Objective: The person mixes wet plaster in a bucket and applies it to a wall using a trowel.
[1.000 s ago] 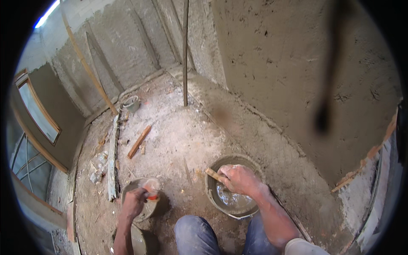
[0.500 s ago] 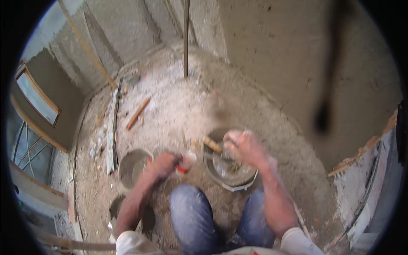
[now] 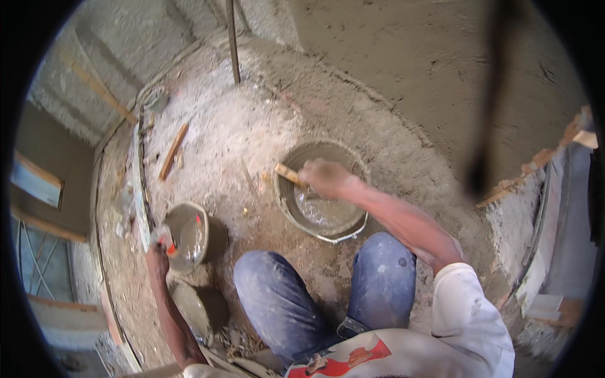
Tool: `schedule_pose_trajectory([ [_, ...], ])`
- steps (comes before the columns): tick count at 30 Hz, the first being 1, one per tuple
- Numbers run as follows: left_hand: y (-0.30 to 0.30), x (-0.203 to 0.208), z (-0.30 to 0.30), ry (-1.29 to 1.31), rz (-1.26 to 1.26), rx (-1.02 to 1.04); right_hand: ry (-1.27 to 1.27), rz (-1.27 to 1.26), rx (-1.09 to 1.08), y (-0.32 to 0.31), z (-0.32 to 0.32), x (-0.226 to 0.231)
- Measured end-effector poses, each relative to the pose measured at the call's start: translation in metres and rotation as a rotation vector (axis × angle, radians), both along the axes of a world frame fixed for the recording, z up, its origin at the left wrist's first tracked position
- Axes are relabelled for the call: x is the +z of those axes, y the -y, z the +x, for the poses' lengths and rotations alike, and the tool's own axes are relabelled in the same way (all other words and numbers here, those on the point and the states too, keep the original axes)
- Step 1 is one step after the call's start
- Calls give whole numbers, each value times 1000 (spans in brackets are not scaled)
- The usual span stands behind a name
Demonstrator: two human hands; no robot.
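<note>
My right hand (image 3: 324, 178) is closed over the large grey bucket (image 3: 356, 157) in front of my knees. A tool with a wooden handle (image 3: 289, 174) pokes out on its left side; its working end is mostly hidden by the hand. Wet grey mix (image 3: 331, 213) lies inside this bucket. At the left my left hand (image 3: 156, 257) grips a small clear-and-red cup (image 3: 165, 239) at the outer rim of a smaller bucket (image 3: 220, 236). That bucket holds shiny liquid (image 3: 189, 238) with a red bit on its far side.
Another bucket (image 3: 217, 307) stands nearer me on the left. A wooden offcut (image 3: 173, 151) and a long narrow board (image 3: 139, 179) lie on the dusty floor. A pole (image 3: 234, 47) stands ahead, near plastered walls (image 3: 378, 57).
My left hand has carried the cup left, past the smaller bucket's opening to its outer side. My right hand stays over the large bucket. The view has shifted and tilted.
</note>
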State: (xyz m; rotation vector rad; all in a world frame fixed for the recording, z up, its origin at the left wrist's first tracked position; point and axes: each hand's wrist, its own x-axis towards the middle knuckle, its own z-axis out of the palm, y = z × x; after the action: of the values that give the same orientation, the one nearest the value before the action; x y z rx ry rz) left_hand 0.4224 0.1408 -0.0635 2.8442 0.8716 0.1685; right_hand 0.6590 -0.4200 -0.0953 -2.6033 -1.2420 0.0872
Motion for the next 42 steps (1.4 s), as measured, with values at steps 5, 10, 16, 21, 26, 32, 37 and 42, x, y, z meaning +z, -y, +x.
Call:
schedule_pose_trajectory([
  [5, -68, -26, -27, -46, 170, -66, 400, -57, 176, -36, 19, -45],
  [10, 38, -14, 16, 19, 102, -126, 596, -84, 199, -30, 35, -76],
  [16, 216, 67, 103, -26, -541, -464, 654, -146, 255, -49, 47, -77],
  [21, 295, 81, 183, -319, -395, -776, 879, -93, 496, 3, 62, -41],
  [26, 294, 4, 264, -262, -295, -489, 685, -252, 212, 46, 36, 15],
  [32, 366, -59, 194, 31, -382, -86, 41, -255, -299, 120, -2, 53],
  [37, 389, -135, 173, 281, -522, 171, -202, 437, -271, 169, -37, -1],
  [42, 395, -144, 165, 430, -530, 149, -856, 438, -533, 182, -94, 14],
])
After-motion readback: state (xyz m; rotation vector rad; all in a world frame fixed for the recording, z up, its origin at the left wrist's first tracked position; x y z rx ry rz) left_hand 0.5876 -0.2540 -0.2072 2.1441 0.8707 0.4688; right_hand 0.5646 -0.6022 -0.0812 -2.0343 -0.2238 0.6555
